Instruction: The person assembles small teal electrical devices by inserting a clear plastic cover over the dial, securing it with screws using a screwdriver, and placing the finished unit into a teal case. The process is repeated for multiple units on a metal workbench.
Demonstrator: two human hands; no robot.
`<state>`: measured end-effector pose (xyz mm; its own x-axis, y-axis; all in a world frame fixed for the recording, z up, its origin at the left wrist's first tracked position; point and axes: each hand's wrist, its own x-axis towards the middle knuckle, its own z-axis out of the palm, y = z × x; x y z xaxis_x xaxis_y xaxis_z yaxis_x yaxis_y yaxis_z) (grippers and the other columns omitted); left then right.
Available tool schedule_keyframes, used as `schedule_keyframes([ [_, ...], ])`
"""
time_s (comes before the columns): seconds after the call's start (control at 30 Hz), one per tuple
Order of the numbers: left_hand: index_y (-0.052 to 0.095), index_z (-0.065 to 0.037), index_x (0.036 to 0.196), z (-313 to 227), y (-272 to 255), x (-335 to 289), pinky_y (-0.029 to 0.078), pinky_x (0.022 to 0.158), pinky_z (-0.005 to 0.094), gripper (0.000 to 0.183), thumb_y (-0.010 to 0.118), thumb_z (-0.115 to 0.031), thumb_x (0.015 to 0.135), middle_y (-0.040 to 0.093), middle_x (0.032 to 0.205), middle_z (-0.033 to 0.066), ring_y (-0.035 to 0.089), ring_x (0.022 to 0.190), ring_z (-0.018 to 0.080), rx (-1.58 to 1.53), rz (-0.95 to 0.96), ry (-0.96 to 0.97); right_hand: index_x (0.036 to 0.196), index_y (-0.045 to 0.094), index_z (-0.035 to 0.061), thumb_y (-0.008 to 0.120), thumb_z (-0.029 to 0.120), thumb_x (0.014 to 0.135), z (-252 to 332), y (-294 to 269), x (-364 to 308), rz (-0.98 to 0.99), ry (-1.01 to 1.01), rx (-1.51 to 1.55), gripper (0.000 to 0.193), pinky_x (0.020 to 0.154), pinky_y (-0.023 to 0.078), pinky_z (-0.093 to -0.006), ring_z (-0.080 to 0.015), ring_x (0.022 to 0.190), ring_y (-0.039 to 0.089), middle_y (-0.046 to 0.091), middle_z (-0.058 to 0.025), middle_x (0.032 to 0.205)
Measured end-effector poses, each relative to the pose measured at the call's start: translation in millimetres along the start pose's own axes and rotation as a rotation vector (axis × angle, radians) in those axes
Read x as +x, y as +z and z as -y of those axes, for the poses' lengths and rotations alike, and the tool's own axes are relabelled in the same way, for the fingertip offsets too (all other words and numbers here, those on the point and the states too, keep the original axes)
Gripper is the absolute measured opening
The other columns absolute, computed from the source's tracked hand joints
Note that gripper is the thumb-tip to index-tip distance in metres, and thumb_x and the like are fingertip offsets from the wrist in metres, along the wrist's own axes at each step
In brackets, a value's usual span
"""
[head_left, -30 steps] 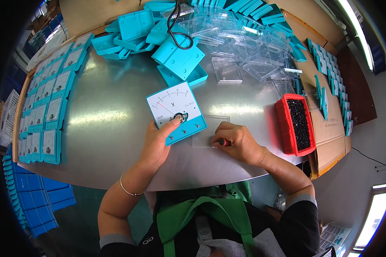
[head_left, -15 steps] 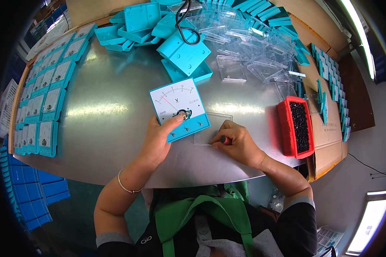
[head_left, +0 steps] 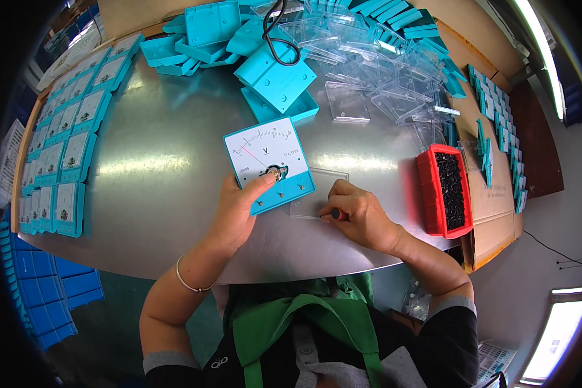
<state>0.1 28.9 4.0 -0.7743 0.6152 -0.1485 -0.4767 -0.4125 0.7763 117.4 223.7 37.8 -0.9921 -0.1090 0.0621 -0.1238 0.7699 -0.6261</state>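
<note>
My left hand (head_left: 244,205) grips a voltmeter (head_left: 265,152) by its lower left corner, thumb pressed near the round metal movement on its front. The meter has a white dial with a thin red needle and a turquoise lower strip with small metal studs. Close by on the right, my right hand (head_left: 363,218) is closed around a short red-and-black handle (head_left: 340,214), perhaps a screwdriver; its far end is hidden. Beneath and beside that hand, a clear plastic cover (head_left: 307,208) lies flat on the metal table, partly hidden by the hand and the meter.
Rows of similar meters (head_left: 74,155) line the left edge. Turquoise cases (head_left: 277,77) and clear covers (head_left: 394,84) are heaped at the back, with a black cable (head_left: 283,58) over them. A red bin (head_left: 424,194) of small black parts stands right, beside cardboard (head_left: 495,239).
</note>
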Motion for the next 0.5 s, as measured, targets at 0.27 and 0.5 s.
schedule_keyframes([
  [0.27,0.054,0.002,0.116,0,-1,1,0.048,0.086,0.0315,0.037,0.066,-0.011,0.083,0.062,0.107,0.0088,0.06,0.097,0.0152,0.004,-0.016,-0.005,0.078,0.063,0.0053,0.065,0.001,0.073,-6,-14,22,0.252,0.06,0.102,0.007,0.061,0.05,-0.0374,-0.0287,0.068,0.062,0.06,-0.0089,0.078],
  [0.5,0.054,0.002,0.116,-3,0,-1,0.048,0.086,0.0317,0.036,0.064,-0.011,0.084,0.061,0.107,0.0089,0.06,0.098,0.0151,-0.004,0.0,-0.038,0.076,0.062,0.0065,0.066,0.002,0.072,-7,-16,25,0.27,0.082,0.116,0.007,0.061,0.049,-0.0379,-0.0289,0.069,0.062,0.06,-0.0101,0.078],
])
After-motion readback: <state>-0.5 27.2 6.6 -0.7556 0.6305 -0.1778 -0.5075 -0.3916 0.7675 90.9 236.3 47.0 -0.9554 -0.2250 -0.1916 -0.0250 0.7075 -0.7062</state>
